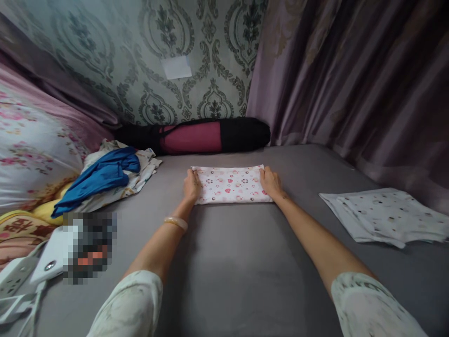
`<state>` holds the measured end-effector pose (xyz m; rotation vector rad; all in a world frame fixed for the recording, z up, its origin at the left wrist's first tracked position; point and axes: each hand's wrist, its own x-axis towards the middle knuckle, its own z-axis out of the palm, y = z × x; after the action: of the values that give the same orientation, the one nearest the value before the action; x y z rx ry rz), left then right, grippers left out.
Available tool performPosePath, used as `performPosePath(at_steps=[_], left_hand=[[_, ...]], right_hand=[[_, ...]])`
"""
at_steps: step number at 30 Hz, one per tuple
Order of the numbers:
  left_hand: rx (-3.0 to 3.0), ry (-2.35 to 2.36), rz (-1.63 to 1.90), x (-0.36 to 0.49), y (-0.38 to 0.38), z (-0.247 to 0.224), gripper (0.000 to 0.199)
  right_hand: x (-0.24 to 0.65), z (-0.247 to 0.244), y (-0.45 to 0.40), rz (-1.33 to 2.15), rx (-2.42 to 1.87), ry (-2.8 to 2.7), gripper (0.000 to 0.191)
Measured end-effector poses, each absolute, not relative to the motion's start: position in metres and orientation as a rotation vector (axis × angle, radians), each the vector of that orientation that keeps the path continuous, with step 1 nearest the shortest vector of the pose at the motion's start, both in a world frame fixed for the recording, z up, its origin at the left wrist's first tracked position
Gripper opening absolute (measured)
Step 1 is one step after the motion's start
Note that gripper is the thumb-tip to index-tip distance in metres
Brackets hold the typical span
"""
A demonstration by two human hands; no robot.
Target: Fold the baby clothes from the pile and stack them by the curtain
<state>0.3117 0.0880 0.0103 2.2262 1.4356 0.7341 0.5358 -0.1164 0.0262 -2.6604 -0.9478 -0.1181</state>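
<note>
A white cloth with red hearts and small prints point(229, 185) lies folded into a flat rectangle on the grey sheet point(238, 262). My left hand point(192, 184) is closed on its left end, and a pale bangle circles that wrist. At the opposite end, my right hand point(271, 182) grips the cloth near its upper right corner. The undersides of the fingers are partly hidden by the cloth and the hands.
Folded white printed cloths point(389, 215) lie at the right. A black and red long bag point(196, 136) rests along the wall. Blue fabric point(101, 175) lies on patterned cloth at the left, above a power strip point(16, 276) and a white device point(54, 255).
</note>
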Motion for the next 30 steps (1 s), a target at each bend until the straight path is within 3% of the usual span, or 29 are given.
performPosePath(at_steps=[15,24,30], left_hand=[[2.236,1.605,0.536,0.329,0.094,0.007,0.04],[1.897,1.46,0.44,0.3,0.092,0.021,0.042],[1.735,1.163,0.303,0.241,0.07,0.029,0.036]], right_hand=[[0.554,0.016,-0.103,0.148,-2.701,-0.762,0.042],[0.564,0.018,-0.121,0.413,-2.43,-0.559,0.06],[0.55,0.009,-0.172,0.576,-2.223,-0.589,0.044]])
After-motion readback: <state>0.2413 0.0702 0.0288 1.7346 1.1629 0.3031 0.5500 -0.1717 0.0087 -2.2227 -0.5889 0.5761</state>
